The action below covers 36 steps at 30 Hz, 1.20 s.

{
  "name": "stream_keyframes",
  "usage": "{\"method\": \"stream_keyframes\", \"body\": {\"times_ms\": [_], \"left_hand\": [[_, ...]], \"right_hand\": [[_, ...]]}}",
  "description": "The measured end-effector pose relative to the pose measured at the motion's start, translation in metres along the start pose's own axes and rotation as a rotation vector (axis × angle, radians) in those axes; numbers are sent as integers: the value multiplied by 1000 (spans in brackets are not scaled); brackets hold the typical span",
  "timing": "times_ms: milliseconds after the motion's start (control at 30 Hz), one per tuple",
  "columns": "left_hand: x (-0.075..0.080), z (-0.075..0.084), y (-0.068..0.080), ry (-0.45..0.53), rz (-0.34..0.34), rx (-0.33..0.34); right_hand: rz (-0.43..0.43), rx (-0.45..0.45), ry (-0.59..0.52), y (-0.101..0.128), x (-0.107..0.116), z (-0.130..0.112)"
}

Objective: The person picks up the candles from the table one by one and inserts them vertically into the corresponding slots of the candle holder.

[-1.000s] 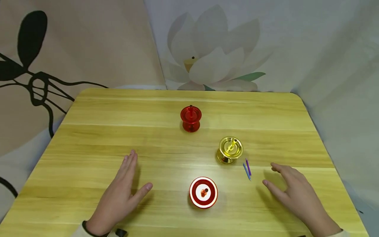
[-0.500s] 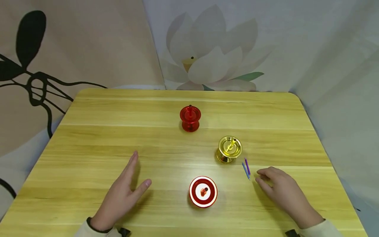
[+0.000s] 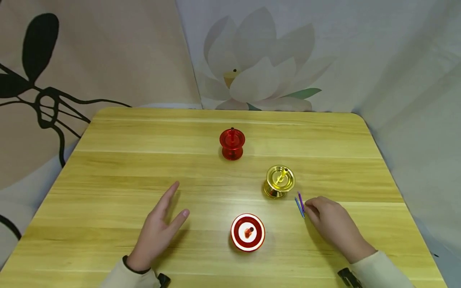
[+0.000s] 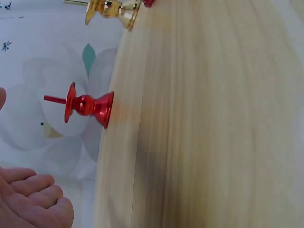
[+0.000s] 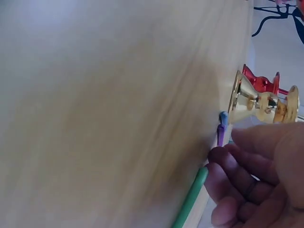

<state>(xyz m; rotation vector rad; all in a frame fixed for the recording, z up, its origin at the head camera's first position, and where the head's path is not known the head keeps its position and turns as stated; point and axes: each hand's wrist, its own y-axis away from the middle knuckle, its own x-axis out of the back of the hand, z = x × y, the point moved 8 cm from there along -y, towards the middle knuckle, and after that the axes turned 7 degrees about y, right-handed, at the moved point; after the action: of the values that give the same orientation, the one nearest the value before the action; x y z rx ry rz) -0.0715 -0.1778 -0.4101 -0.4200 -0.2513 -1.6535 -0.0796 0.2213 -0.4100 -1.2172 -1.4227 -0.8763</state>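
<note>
My right hand (image 3: 333, 224) reaches low over the table with its fingers bent. Its thumb and index finger come together right at the near ends of a thin purple stick (image 3: 301, 201) and a thin blue stick (image 3: 299, 207). I cannot tell whether they pinch one. In the right wrist view a green stick (image 5: 191, 194) lies by the fingers, hidden in the head view. A gold candle holder (image 3: 280, 182) stands just beyond the sticks. My left hand (image 3: 154, 236) hovers open on the left, fingers extended and thumb apart, left of a red holder with bright white rings (image 3: 247, 247).
A plain red candle holder (image 3: 232, 152) with a thin upright stem stands farther back, near the middle. The wooden table (image 3: 144, 132) ends at a rear edge against a pale cloth with a printed lotus flower (image 3: 259, 68).
My right hand has moved left to the sticks, its fingers drawing together. My left hand has shifted slightly right and stays open. The holders and sticks stay where they were.
</note>
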Motion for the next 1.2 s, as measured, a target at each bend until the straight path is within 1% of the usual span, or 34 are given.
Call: {"method": "stream_keyframes", "body": {"times_ms": [100,233,367,533,767,867,967,1067,1200], "left_hand": [[-5,-1,-4,36,-5,8],[-10,1,-10,56,-19,31],[-13,4,-13,70,-28,34],[-15,6,-17,80,-39,35],[-21,9,-20,174,-23,21],[-24,12,-22,216,-15,20],[-30,14,-27,250,-22,27],[-36,17,-33,263,-39,29],[-42,21,-40,257,-60,29]], "right_hand": [[-16,-11,5,-7,0,1],[-56,-40,23,-16,-1,3],[-114,-67,42,-25,-4,4],[-151,-80,41,-32,-6,2],[-157,-63,23,-39,-6,1],[-203,-89,-3,-40,-10,6],[-245,-142,-32,-38,-14,13],[-233,-185,-56,-36,-14,20],[-157,-190,-79,-34,-9,23]]}}
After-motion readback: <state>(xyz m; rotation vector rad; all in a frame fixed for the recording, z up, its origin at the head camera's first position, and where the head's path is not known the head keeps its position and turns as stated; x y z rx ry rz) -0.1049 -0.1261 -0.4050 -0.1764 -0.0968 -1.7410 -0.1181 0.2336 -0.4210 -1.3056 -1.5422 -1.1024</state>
